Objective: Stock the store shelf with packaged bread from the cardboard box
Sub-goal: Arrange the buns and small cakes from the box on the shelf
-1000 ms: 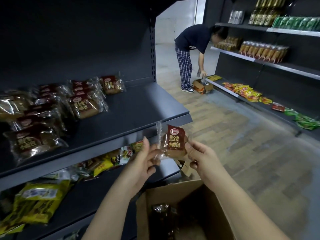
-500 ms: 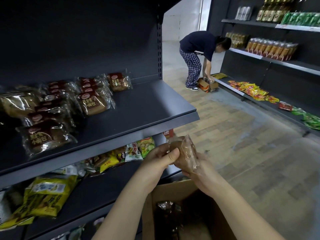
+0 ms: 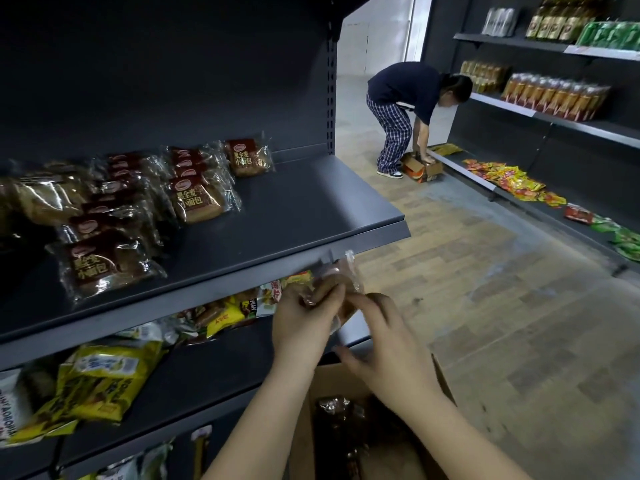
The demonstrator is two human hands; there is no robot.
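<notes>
Packaged bread [image 3: 343, 278], a single clear-wrapped bun, is held between both hands just under the front lip of the dark metal shelf [image 3: 304, 202]. The left hand [image 3: 304, 320] has its fingers curled round the wrapper; the right hand [image 3: 384, 341] reaches it with its fingertips, but blur hides whether it grips. Directly beneath the hands stands the open cardboard box [image 3: 332, 375], with more wrapped bread inside. Above and left of the left hand, shelved bread packs [image 3: 197, 199] lie in rows on the shelf surface. Below them, yellow snack bags [image 3: 104, 379] fill the lower tier. Beyond the right hand, a wood-patterned floor [image 3: 485, 306] leads to another person [image 3: 405, 98] bending at the opposite shelving [image 3: 554, 119].
</notes>
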